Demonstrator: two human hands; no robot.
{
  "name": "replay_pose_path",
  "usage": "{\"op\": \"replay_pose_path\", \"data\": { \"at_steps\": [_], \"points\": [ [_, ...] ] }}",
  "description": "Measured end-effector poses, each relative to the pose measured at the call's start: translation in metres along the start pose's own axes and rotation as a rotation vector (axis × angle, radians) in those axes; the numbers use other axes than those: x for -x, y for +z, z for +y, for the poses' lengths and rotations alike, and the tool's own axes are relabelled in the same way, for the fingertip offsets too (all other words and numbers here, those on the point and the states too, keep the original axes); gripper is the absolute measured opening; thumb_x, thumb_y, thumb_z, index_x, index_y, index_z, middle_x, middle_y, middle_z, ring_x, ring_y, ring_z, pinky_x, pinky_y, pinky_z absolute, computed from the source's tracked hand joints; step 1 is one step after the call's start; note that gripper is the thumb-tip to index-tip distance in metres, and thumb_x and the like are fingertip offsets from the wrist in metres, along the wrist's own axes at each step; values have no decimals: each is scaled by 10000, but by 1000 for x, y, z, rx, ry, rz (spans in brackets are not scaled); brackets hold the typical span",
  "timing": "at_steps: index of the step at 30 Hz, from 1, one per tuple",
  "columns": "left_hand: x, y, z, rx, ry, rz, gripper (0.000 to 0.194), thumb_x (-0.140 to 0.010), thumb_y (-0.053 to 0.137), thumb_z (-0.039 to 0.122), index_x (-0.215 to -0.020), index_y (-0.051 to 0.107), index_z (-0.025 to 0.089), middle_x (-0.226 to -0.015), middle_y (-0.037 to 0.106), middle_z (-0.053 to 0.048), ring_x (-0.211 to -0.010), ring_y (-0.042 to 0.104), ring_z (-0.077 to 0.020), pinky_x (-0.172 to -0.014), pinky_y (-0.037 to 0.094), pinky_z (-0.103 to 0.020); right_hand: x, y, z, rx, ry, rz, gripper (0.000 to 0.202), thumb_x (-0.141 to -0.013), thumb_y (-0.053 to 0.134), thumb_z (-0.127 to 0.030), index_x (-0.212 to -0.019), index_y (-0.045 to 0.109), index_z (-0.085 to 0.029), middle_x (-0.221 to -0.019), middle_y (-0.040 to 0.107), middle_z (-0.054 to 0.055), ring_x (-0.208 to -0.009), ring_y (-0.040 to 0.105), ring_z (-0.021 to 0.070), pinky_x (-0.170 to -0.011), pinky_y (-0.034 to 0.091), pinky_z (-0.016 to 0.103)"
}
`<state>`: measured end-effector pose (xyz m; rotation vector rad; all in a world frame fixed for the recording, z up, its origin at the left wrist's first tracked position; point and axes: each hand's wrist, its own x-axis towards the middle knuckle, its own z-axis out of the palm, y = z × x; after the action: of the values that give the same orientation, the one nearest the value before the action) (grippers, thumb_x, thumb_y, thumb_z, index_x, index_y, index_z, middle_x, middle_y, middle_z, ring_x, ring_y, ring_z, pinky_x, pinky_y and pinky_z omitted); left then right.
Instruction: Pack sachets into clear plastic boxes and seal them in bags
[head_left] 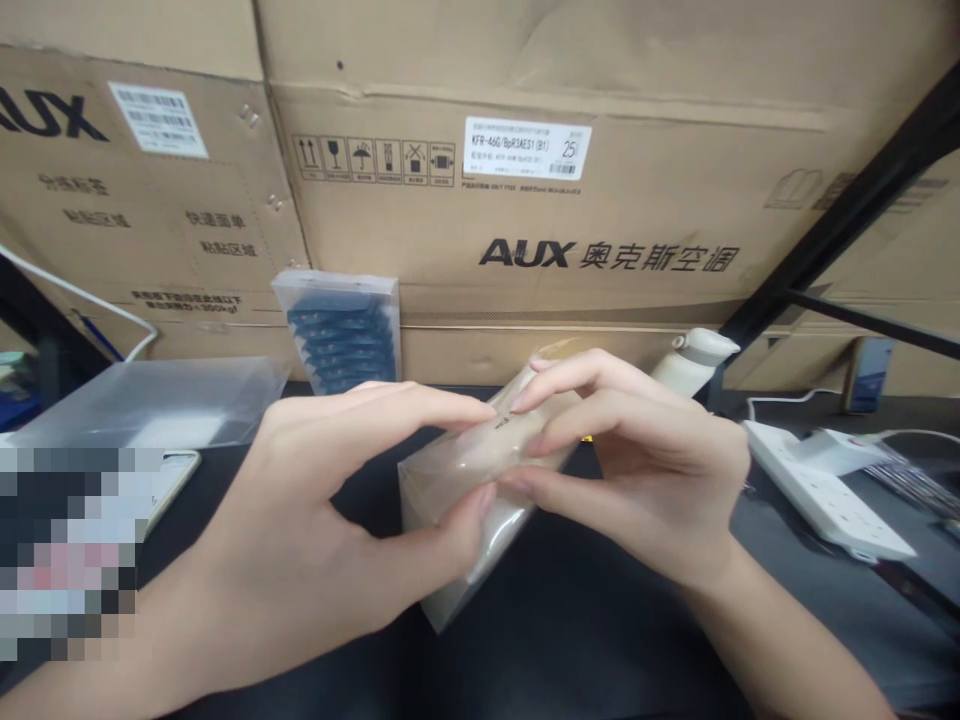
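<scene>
In the head view, the left hand point(322, 510) and right hand point(652, 470) both pinch a clear package point(421, 500) mid-view over the counter point(585, 640). Beige contents seem already inside; its closure is unclear. Between its ten and eleven o'clock stands a filled box point(345, 345).

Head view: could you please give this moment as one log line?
left hand: holding clear package; right hand: holding it too; power strip: at right
</scene>
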<state>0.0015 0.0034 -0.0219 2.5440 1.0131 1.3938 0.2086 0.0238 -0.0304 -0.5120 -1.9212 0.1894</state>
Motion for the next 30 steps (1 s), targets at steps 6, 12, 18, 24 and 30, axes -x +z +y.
{"op": "replay_pose_path", "data": {
  "at_steps": [6, 12, 18, 24, 30],
  "points": [
    [2, 1, -2, 70, -21, 8, 340, -712, 720, 133, -1019, 648, 261, -951, 726, 71, -794, 672, -111, -799, 527, -212, 0, -1, 0, 39, -4, -7, 141, -718, 782, -248, -750, 646, -223, -902, 670, 40, -831, 661, 193, -768, 571, 377],
    [3, 3, 0, 46, -43, 11, 315, -719, 719, 181, -1008, 644, 282, -937, 727, 50, -769, 678, -156, -763, 558, -264, -2, -10, -3, 205, -59, -2, 291, -693, 800, -273, -955, 674, -260, -1193, 615, 75, -1121, 589, 285, -915, 522, 455],
    [3, 1, 1, 30, -31, 20, 305, -733, 692, 158, -1010, 649, 280, -914, 723, 51, -747, 671, -147, -754, 560, -262, -6, -14, -2, 118, -81, -208, 162, -813, 685, -200, -962, 697, -262, -993, 722, 22, -967, 678, 205, -975, 488, 447],
    [0, -2, 1, 35, -27, -14, 321, -729, 682, 90, -994, 638, 266, -944, 712, 92, -798, 659, -92, -791, 526, -178, -5, -7, -7, 10, -35, -164, 146, -849, 617, -124, -900, 709, -225, -882, 727, 32, -848, 695, 180, -775, 574, 341],
    [-2, -4, 2, -21, -36, 4, 262, -745, 704, 183, -982, 646, 276, -930, 722, 97, -760, 678, -92, -744, 561, -172, -6, -6, -15, 85, -31, -175, 162, -849, 606, -103, -879, 694, -235, -883, 706, 22, -842, 686, 166, -734, 576, 299]
  ]
}}
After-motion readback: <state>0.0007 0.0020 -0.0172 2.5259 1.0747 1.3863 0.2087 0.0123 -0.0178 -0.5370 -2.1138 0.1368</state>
